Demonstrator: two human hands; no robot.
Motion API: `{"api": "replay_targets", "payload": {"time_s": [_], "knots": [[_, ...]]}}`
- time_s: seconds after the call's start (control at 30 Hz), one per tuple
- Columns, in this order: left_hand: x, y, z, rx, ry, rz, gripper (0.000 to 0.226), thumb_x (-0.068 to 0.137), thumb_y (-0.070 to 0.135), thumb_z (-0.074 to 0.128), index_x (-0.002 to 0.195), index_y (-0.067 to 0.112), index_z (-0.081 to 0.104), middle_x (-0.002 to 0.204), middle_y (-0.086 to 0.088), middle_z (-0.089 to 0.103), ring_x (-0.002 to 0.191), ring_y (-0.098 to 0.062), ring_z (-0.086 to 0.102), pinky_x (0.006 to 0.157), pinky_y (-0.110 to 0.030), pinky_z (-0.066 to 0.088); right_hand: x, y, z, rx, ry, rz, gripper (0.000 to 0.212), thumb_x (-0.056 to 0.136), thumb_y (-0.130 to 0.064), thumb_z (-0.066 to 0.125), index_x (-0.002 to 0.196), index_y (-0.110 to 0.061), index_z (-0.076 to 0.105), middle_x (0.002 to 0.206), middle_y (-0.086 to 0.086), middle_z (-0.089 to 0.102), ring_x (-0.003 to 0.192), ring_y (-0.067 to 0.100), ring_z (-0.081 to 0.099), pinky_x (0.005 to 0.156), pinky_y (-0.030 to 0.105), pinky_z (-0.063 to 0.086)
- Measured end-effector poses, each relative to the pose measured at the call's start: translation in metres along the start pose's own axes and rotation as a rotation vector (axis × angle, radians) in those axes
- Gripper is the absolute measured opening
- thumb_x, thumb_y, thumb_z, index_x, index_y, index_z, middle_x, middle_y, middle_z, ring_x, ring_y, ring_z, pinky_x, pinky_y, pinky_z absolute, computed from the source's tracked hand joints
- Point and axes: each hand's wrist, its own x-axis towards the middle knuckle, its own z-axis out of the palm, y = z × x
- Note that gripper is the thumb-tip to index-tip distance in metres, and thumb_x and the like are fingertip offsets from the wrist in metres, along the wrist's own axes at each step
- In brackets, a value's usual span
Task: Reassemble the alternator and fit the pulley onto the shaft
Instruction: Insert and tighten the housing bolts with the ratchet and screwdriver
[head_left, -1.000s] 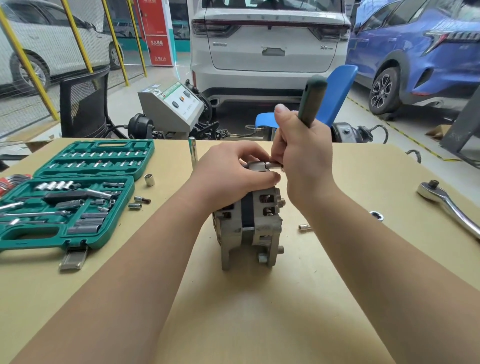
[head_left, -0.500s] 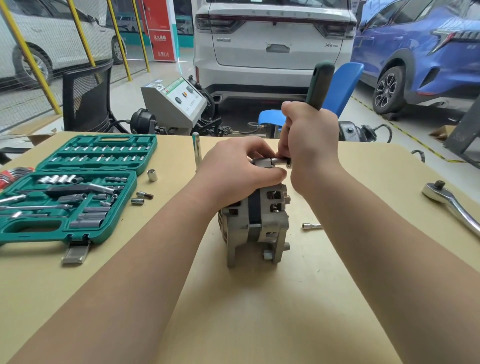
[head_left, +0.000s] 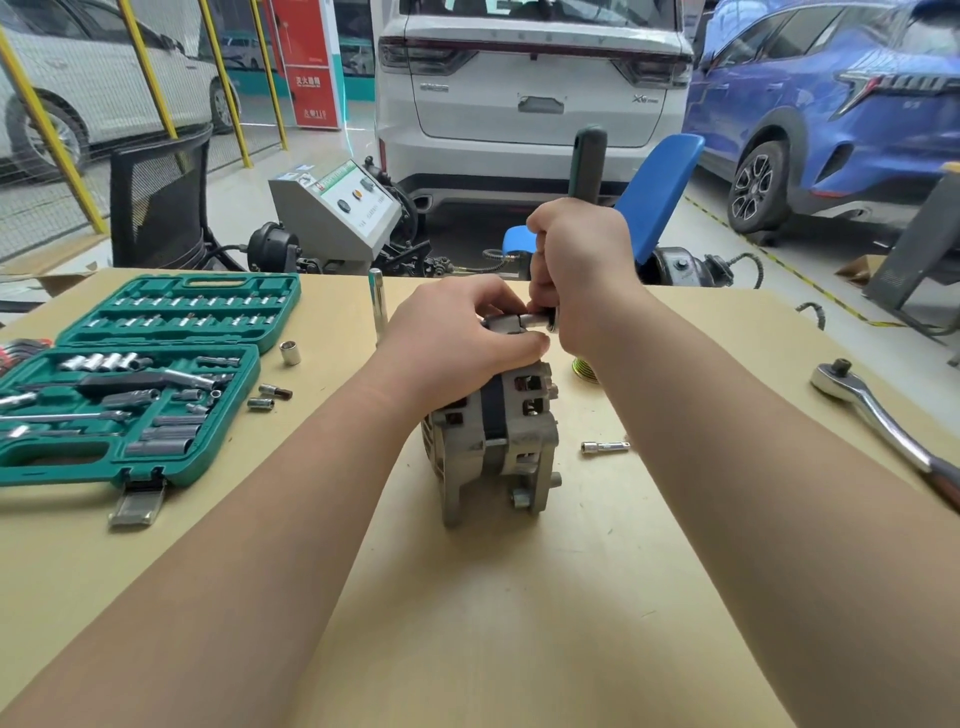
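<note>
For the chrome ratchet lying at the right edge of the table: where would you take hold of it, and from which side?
Grip the ratchet on its long chrome handle, below the round head, coming down from above. It lies flat on the table, free of other parts, handle running toward the near right edge, so fingers could wrap across the shaft. The head looks too short and knobbly. Both hands are busy now: the right hand holds a green-handled tool.

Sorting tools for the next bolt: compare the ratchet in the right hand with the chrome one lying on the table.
The green-handled ratchet stands upright, gripped by the right hand at the alternator; the chrome ratchet lies flat and untouched on the table. The first has a dark green grip, the second looks bigger. Both are drive tools.
</note>
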Motion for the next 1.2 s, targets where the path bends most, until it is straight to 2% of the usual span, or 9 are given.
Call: {"api": "replay_targets", "payload": {"time_s": [0.13, 0.2, 0.27, 0.37, 0.5, 0.7, 0.9, 1.0, 1.2], "knots": [[-0.005, -0.011, 0.000, -0.193, 0.034, 0.016, 0.031, 0.085, 0.063, 0.076, 0.108, 0.041, 0.075, 0.096, 0.023, 0.074, 0.091, 0.007, 0.068, 0.069, -0.018, 0.053, -0.006, 0.007, -0.007, 0.044, -0.082, -0.054, 0.038, 0.096, -0.016, 0.055, 0.062, -0.020, 0.039, 0.044, -0.005, 0.032, 0.036, 0.014, 0.026, 0.042, 0.022, 0.030], [-0.014, -0.023, 0.000, -0.466, 0.163, -0.039, 0.025, 0.097, 0.055, 0.068, 0.106, 0.033, 0.078, 0.099, 0.016, 0.076, 0.092, 0.000, 0.072, 0.072, -0.023, 0.058, -0.009, 0.012, -0.010, 0.096, -0.120, -0.101, 0.042, 0.096, -0.016, 0.056, 0.061, -0.022, 0.035, 0.046, -0.005, 0.029, 0.040, 0.016, 0.024, 0.044, 0.023, 0.029], [-0.023, -0.033, 0.001, -0.657, 0.256, -0.106, 0.032, 0.106, 0.047, 0.057, 0.104, 0.024, 0.079, 0.101, 0.009, 0.077, 0.091, -0.003, 0.073, 0.071, -0.029, 0.061, -0.011, 0.015, -0.010, 0.111, -0.128, -0.159, 0.042, 0.097, -0.017, 0.057, 0.062, -0.022, 0.034, 0.048, -0.004, 0.029, 0.042, 0.016, 0.024, 0.046, 0.024, 0.031], [-0.024, -0.035, 0.006, -0.599, 0.242, -0.131, 0.043, 0.108, 0.052, 0.047, 0.108, 0.025, 0.080, 0.107, 0.011, 0.078, 0.101, -0.005, 0.073, 0.083, -0.030, 0.061, -0.013, 0.018, -0.010, 0.113, -0.112, -0.245, 0.047, 0.099, -0.021, 0.059, 0.057, -0.022, 0.039, 0.046, -0.005, 0.033, 0.040, 0.014, 0.030, 0.046, 0.024, 0.037], [-0.024, -0.027, 0.004, -0.680, 0.097, -0.147, 0.043, 0.114, 0.046, 0.040, 0.111, 0.030, 0.080, 0.106, 0.017, 0.080, 0.095, -0.003, 0.076, 0.067, -0.018, 0.060, -0.019, 0.033, -0.013, 0.129, -0.088, -0.410, 0.062, 0.101, -0.024, 0.058, 0.041, -0.026, 0.041, 0.045, -0.002, 0.037, 0.044, 0.016, 0.038, 0.053, 0.030, 0.044], [-0.021, -0.027, -0.006, -0.754, -0.075, -0.135, 0.027, 0.111, 0.029, 0.054, 0.116, 0.031, 0.081, 0.112, 0.007, 0.081, 0.097, -0.015, 0.079, 0.067, -0.024, 0.062, -0.031, 0.057, -0.014, 0.220, -0.044, -0.625, 0.046, 0.099, -0.022, 0.056, 0.055, -0.021, 0.043, 0.050, -0.005, 0.039, 0.053, 0.018, 0.037, 0.063, 0.037, 0.039], [-0.017, -0.029, -0.006, -0.726, -0.093, -0.134, 0.026, 0.109, 0.023, 0.057, 0.110, 0.027, 0.082, 0.105, 0.001, 0.081, 0.093, -0.019, 0.080, 0.065, -0.025, 0.062, -0.032, 0.065, -0.021, 0.195, -0.103, -0.719, 0.039, 0.097, -0.033, 0.057, 0.058, -0.030, 0.051, 0.055, -0.003, 0.043, 0.058, 0.025, 0.041, 0.066, 0.033, 0.042], [-0.016, -0.030, -0.006, -0.736, -0.095, -0.132, 0.025, 0.108, 0.022, 0.058, 0.110, 0.026, 0.082, 0.106, 0.000, 0.081, 0.093, -0.020, 0.080, 0.066, -0.026, 0.062, -0.033, 0.069, -0.021, 0.192, -0.093, -0.717, 0.038, 0.097, -0.034, 0.057, 0.059, -0.033, 0.054, 0.057, -0.005, 0.047, 0.062, 0.026, 0.043, 0.067, 0.037, 0.041], [-0.016, -0.031, -0.003, -0.748, -0.081, -0.126, 0.025, 0.108, 0.020, 0.058, 0.109, 0.024, 0.083, 0.105, 0.001, 0.081, 0.092, -0.019, 0.080, 0.066, -0.025, 0.062, -0.032, 0.059, -0.016, 0.201, -0.079, -0.663, 0.044, 0.099, -0.027, 0.057, 0.056, -0.025, 0.047, 0.052, -0.006, 0.041, 0.055, 0.021, 0.038, 0.061, 0.033, 0.037]]}}
